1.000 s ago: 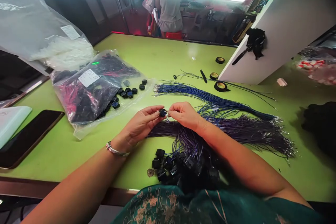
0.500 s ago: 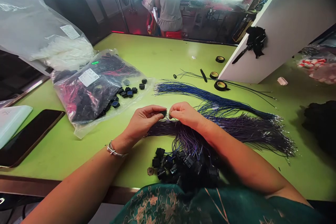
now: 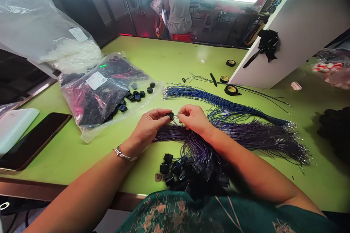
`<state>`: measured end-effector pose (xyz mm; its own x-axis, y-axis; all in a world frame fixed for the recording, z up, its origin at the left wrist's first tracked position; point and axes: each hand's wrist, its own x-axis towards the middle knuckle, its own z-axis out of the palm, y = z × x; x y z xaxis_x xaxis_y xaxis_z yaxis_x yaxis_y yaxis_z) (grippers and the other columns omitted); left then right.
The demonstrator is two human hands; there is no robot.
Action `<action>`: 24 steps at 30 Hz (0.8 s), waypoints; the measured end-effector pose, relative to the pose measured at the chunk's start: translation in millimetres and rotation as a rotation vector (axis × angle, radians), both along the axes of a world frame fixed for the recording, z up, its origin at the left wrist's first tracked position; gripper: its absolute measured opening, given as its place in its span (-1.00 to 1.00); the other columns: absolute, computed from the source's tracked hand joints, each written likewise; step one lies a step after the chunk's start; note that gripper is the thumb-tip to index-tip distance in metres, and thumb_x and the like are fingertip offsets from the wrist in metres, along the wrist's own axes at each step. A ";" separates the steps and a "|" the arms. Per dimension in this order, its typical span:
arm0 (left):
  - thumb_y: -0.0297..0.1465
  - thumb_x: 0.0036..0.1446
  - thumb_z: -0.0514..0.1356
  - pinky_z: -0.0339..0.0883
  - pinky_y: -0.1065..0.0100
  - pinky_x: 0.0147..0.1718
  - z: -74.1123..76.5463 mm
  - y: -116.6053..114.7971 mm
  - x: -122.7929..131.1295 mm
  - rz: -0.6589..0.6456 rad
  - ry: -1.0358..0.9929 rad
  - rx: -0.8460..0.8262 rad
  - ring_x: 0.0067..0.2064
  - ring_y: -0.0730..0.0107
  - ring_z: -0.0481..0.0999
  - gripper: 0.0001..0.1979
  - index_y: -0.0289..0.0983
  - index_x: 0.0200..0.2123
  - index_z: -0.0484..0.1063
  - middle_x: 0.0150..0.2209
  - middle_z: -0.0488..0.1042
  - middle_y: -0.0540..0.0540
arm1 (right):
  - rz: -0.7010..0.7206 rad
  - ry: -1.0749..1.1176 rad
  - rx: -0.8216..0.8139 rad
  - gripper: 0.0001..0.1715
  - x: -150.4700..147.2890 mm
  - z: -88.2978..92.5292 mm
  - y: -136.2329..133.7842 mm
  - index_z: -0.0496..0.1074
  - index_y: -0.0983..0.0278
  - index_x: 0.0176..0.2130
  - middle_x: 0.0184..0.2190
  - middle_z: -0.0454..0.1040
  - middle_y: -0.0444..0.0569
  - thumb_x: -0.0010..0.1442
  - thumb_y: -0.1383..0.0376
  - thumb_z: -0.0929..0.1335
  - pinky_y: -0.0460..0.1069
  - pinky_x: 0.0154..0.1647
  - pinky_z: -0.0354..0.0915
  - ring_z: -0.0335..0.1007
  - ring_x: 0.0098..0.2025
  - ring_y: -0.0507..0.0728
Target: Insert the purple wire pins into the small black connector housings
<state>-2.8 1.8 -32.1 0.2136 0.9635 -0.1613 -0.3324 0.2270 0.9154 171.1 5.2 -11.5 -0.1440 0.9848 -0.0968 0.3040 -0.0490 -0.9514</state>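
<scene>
Between the thumb and fingers of my left hand [image 3: 150, 125] is a small black connector housing [image 3: 171, 115]. Close by on its right, my right hand [image 3: 194, 119] pinches a thin wire [image 3: 176, 117] whose end points toward the housing; whether the tip is inside I cannot tell. Under both hands lies a bundle of purple wires [image 3: 172, 133], stretching right to bare metal terminals. A bundle of blue wires [image 3: 199, 94] lies just beyond. Nearer my body, several black connectors with wires attached [image 3: 188, 171] are heaped at the table edge.
A clear bag of black connectors [image 3: 95, 98] lies left, with loose connectors [image 3: 138, 96] at its mouth. A phone [image 3: 35, 138] rests at far left. Tape rolls [image 3: 231, 89] sit by a white panel [image 3: 284, 36]. A person [image 3: 179, 16] is in the background.
My right hand has shifted slightly away from the housing, and a short stretch of wire shows between the hands. My left hand keeps its hold. The whole view has moved a little.
</scene>
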 end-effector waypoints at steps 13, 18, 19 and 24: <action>-0.40 -0.16 0.43 0.40 0.39 -0.23 -4.5 -0.4 0.0 -0.008 0.130 0.073 -0.31 0.43 0.55 -0.75 -0.27 -0.31 0.60 -0.32 0.62 -0.09 | -0.001 0.109 -0.058 -0.92 0.9 -8.3 -0.2 0.34 0.30 -0.53 -0.70 0.23 -0.28 -0.10 0.31 0.31 -0.16 -0.79 -0.02 0.05 -0.77 -0.11; -0.40 -0.15 0.41 0.39 0.37 -0.21 -1.0 -1.1 1.9 0.009 0.197 0.119 -0.28 0.40 0.54 -0.76 -0.27 -0.31 0.60 -0.31 0.61 -0.09 | -0.030 0.174 -0.151 -0.93 -0.9 -9.0 1.9 0.32 0.30 -0.56 -0.75 0.18 -0.30 -0.14 0.32 0.31 -0.16 -0.83 -0.05 0.01 -0.80 -0.11; -0.40 -0.16 0.41 0.39 0.35 -0.19 0.3 -1.7 2.7 0.011 0.219 0.132 -0.28 0.39 0.54 -0.75 -0.27 -0.31 0.60 -0.31 0.61 -0.10 | -0.030 0.188 -0.164 -0.93 -0.9 -9.4 2.0 0.33 0.30 -0.56 -0.75 0.18 -0.31 -0.14 0.31 0.31 -0.16 -0.83 -0.05 0.00 -0.80 -0.12; -0.38 -0.18 0.42 0.40 0.31 -0.17 3.6 -2.9 3.4 -0.017 0.296 0.148 -0.27 0.35 0.53 -0.73 -0.30 -0.31 0.61 -0.30 0.61 -0.12 | 0.004 0.200 -0.150 -0.90 0.7 -11.4 0.6 0.34 0.31 -0.55 -0.74 0.19 -0.30 -0.14 0.30 0.32 -0.17 -0.84 -0.08 0.02 -0.81 -0.12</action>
<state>0.6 -1.1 -28.5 0.1950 0.9778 -0.0769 -0.0446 0.0872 0.9952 171.8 5.8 -22.9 -0.1784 0.9610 -0.2111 0.1106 -0.1936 -0.9748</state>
